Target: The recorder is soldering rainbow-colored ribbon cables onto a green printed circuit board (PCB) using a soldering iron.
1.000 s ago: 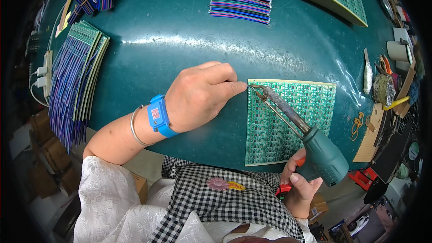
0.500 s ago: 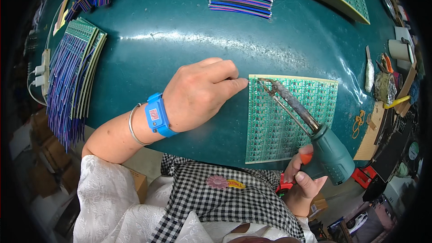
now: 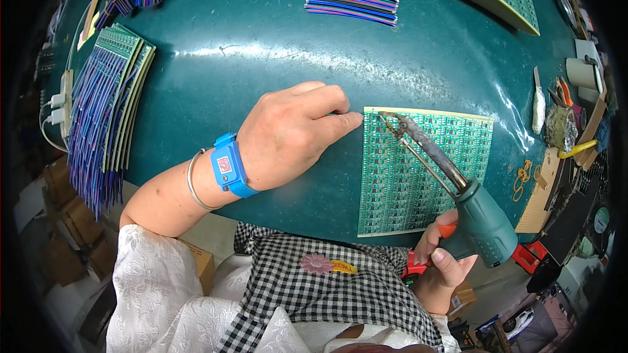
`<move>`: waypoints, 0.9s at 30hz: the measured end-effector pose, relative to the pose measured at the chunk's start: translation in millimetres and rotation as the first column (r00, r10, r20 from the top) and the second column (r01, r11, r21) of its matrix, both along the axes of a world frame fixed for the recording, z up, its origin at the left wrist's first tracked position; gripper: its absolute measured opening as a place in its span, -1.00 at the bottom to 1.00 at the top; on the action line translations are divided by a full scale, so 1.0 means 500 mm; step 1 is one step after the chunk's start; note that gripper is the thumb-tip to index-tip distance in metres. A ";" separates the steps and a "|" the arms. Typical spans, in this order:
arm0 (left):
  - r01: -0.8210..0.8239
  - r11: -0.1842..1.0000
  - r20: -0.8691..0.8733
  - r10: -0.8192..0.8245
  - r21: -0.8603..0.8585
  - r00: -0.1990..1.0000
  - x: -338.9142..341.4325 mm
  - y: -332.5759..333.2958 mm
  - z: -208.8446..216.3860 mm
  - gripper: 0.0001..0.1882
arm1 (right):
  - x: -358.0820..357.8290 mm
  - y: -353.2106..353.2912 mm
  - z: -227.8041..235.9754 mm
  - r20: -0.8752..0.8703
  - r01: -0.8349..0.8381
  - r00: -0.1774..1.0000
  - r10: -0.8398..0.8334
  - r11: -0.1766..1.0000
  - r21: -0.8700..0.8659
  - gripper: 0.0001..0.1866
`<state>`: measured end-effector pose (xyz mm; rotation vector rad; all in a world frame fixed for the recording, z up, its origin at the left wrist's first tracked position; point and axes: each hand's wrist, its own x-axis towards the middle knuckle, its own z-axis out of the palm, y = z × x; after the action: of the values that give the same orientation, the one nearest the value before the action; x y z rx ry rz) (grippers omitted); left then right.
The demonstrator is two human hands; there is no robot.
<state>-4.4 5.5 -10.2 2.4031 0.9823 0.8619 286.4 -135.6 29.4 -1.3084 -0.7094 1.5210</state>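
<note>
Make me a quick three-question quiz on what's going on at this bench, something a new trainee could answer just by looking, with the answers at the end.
1. Multiple choice: What is the right hand holding?
A) a bundle of blue and purple wires
B) a dark green, pistol-shaped soldering tool
C) a brown cardboard box

2. True or false: The bright blue wrist strap is worn on the left arm.

3. Fill in the blank: As pictured, the tool points toward the upper ____ corner of the flat, rectangular green circuit-board panel.

Key: 1. B; 2. True; 3. left
</note>
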 end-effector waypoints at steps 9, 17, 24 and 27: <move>0.013 1.000 -0.013 -0.013 0.013 1.000 0.001 0.001 0.000 -0.74 | -0.001 -0.004 -0.004 0.031 -0.059 0.998 0.060 0.998 -0.009 -0.46; 0.015 1.000 -0.038 -0.014 0.017 0.999 0.003 -0.002 0.004 -0.69 | -0.006 -0.007 -0.009 0.087 -0.046 0.995 0.046 0.999 -0.010 -0.48; 0.010 1.000 -0.060 -0.008 0.020 0.998 0.001 -0.004 0.004 -0.69 | 0.001 0.000 0.001 0.011 -0.028 1.000 0.028 0.999 0.025 -0.35; 0.020 1.000 -0.056 -0.019 0.021 0.998 0.002 -0.002 0.003 -0.70 | 0.002 -0.008 0.001 0.028 -0.038 0.999 0.038 0.999 -0.007 -0.36</move>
<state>-3.4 4.5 -8.5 2.4629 0.9735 0.8064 287.3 -139.7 30.1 -1.3304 -0.7519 1.5386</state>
